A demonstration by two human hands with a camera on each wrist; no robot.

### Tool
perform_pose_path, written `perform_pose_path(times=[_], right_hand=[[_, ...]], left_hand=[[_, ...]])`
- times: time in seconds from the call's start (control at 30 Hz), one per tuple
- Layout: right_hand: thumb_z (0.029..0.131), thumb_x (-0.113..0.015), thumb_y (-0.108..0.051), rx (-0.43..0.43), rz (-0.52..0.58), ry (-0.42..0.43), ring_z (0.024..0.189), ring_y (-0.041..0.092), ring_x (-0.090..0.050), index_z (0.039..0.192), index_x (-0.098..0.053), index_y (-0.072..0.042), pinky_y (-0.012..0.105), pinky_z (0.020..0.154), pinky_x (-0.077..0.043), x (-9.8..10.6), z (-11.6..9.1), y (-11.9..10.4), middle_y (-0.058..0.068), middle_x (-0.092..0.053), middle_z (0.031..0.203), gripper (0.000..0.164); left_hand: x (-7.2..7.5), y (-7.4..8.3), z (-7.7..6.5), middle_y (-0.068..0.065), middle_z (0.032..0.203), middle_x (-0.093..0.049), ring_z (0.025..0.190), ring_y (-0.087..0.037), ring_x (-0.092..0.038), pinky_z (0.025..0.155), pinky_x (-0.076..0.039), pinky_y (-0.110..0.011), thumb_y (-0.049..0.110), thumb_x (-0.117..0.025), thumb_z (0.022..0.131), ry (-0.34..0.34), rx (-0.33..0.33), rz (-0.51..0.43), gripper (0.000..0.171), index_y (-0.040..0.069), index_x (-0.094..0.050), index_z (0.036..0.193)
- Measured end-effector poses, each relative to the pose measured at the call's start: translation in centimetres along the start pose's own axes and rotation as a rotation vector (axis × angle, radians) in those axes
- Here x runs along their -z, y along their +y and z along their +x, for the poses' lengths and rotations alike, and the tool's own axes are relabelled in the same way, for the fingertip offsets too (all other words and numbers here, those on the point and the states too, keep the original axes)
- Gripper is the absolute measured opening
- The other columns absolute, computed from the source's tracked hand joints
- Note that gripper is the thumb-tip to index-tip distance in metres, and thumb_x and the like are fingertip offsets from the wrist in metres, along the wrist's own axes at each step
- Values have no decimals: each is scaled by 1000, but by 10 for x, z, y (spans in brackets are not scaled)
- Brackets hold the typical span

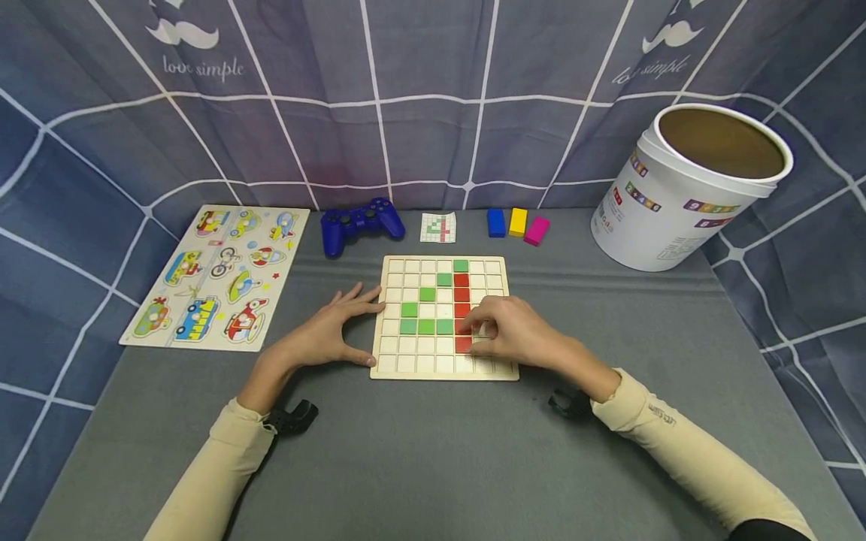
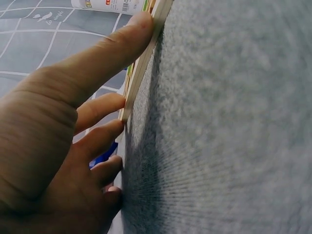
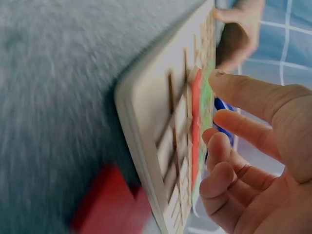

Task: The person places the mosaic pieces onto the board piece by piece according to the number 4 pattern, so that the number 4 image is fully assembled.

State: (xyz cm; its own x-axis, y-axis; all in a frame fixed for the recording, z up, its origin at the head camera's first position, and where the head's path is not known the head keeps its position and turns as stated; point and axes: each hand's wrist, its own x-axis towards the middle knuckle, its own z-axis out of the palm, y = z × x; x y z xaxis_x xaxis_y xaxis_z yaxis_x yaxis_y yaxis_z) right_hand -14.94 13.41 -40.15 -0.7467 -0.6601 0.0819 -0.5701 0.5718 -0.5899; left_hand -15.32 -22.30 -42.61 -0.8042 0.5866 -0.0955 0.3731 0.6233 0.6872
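Observation:
A wooden grid board (image 1: 413,364) lies flat, with green squares forming a diagonal and a short row and red squares (image 1: 461,294) in a column. My left hand (image 1: 325,330) is spread at its left side; the thumb and fingertips touch the board's edge, as the left wrist view also shows. Over the lower red squares is my right hand (image 1: 517,330), thumb and index finger apart with their tips at the column. Nothing shows between them in the right wrist view, where the other fingers bend loosely. A blurred red block (image 3: 109,204) lies beside the board there.
Behind the board lie a small pattern card (image 1: 438,228), a blue game controller (image 1: 361,224), and blue (image 1: 496,223), yellow (image 1: 518,222) and pink (image 1: 537,231) blocks. A picture puzzle board (image 1: 271,330) is at left. A white bucket (image 1: 636,218) stands back right.

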Motion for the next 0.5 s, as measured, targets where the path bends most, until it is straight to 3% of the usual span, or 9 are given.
perform_pose_path(times=[0.27, 0.5], right_hand=[[78, -87, -16, -45, -5, 69, 67, 11, -58, 106, -76, -12, 28, 60, -46, 26, -43, 21, -1, -66, 86, 31], [74, -89, -12, -77, -17, 104, 66, 11, -57, 108, -75, -15, 27, 61, -44, 29, -76, 35, -4, -65, 87, 37]], left_hand=[[-2, 1, 1, -3, 165, -23, 152, -34, -5, 119, 1, -57, 41, -93, 66, 21, -11, 22, 96, 12, -51, 148], [-5, 1, 1, -1, 165, -22, 152, -34, -5, 119, 2, -57, 43, -92, 68, 26, -5, 41, 94, 13, -51, 147]])
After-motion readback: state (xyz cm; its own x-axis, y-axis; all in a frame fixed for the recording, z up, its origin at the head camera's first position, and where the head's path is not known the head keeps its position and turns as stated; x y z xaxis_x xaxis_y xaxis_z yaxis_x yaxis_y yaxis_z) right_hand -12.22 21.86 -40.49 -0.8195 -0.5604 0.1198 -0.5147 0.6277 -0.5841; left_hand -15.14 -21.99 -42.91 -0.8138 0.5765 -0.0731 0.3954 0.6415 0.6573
